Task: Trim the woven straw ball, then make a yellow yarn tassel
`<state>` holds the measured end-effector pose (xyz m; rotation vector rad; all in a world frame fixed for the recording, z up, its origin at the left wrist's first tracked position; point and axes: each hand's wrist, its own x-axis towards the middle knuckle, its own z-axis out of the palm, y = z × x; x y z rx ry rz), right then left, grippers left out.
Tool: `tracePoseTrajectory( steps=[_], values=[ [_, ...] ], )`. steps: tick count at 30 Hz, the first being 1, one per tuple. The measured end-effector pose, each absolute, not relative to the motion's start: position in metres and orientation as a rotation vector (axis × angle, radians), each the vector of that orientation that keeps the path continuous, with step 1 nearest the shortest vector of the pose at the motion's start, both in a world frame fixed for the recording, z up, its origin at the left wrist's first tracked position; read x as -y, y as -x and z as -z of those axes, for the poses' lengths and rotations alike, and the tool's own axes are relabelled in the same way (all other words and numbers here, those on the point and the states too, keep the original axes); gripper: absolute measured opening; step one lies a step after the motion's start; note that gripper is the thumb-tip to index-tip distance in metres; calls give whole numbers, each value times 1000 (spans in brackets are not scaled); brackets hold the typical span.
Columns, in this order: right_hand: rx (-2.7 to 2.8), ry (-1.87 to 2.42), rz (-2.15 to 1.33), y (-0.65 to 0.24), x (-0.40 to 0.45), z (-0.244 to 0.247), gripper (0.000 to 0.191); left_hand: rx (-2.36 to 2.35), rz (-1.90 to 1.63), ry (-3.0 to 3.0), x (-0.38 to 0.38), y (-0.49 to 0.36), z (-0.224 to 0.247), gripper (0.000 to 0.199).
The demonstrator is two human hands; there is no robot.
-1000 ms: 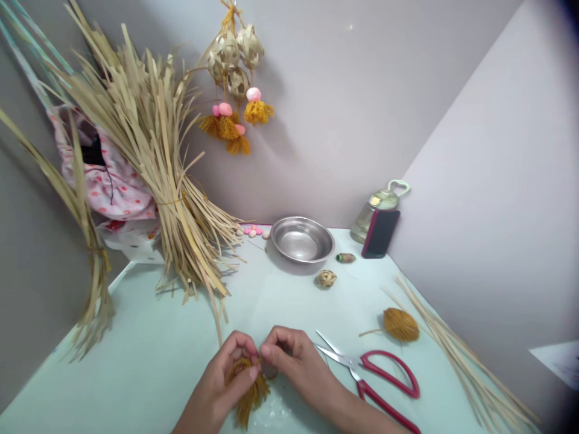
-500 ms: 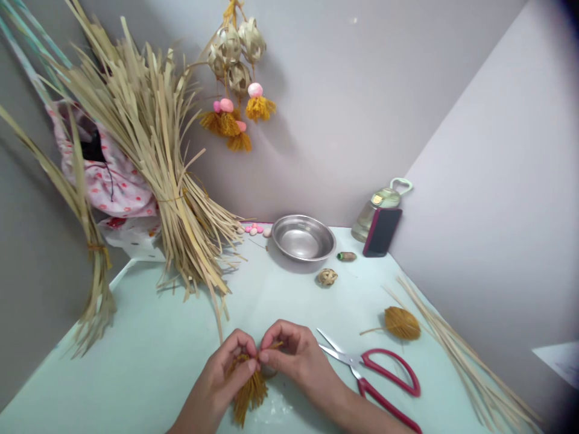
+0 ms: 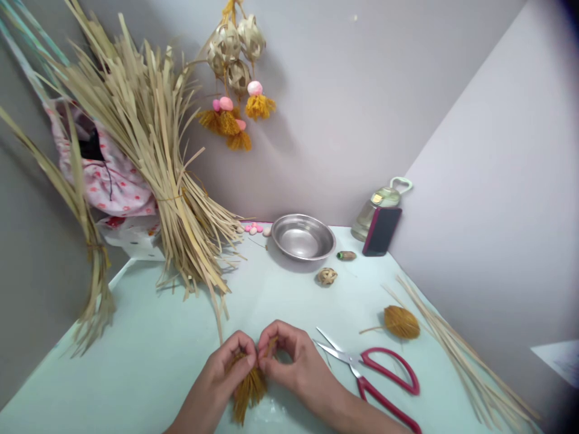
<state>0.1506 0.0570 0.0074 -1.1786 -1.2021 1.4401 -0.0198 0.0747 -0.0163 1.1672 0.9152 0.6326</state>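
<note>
A mustard-yellow yarn tassel point(image 3: 248, 395) hangs with its strands down from my left hand point(image 3: 228, 367), which pinches it near the top between thumb and fingers. Close beside it, my right hand point(image 3: 292, 358) is closed in a pinch on a short end of the same yarn point(image 3: 272, 345). The fingertips of both hands almost meet above the strands, so the top of the tassel is mostly hidden. Just right of my right hand lie red-handled scissors point(image 3: 355, 358) with their blades apart. Farther right sits a wound ball of mustard yarn point(image 3: 401, 322) with a loose tail.
A steel bowl point(image 3: 304, 258) stands at the back, near a small woven ball point(image 3: 327, 276), pink beads point(image 3: 253, 228), a phone point(image 3: 382, 232) and a bottle point(image 3: 362, 223). Dried straw bundles point(image 3: 176, 211) lean at left; loose strips point(image 3: 470, 358) lie right. Woven ornaments point(image 3: 238, 77) hang on the wall.
My right thumb has drawn slightly away from the left fingertips, and the yarn end in my right hand now points more upward. The small round thing under my hands is no longer visible.
</note>
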Motion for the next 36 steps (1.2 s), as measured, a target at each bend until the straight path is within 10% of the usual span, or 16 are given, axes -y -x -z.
tracePoseTrajectory(
  steps=[36],
  values=[
    [1015, 1032, -1558, -153, -60, 6, 38, -924, -755, -983, -73, 16, 8, 30]
  ],
)
